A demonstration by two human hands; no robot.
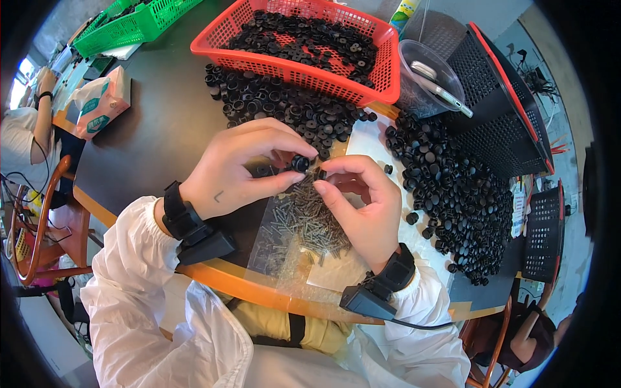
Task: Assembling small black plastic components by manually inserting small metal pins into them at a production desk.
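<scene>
Ok, left hand [242,165] pinching round black plastic knob [299,163], right hand [363,200] pinching small dark piece [320,174]; both parts close together above loose silver metal screws [314,226] near the orange front edge [259,292] of the dark surface [165,123]

Bright light shows the hands [234,161] clearly; the far left glares, and edges curve into black.
</scene>
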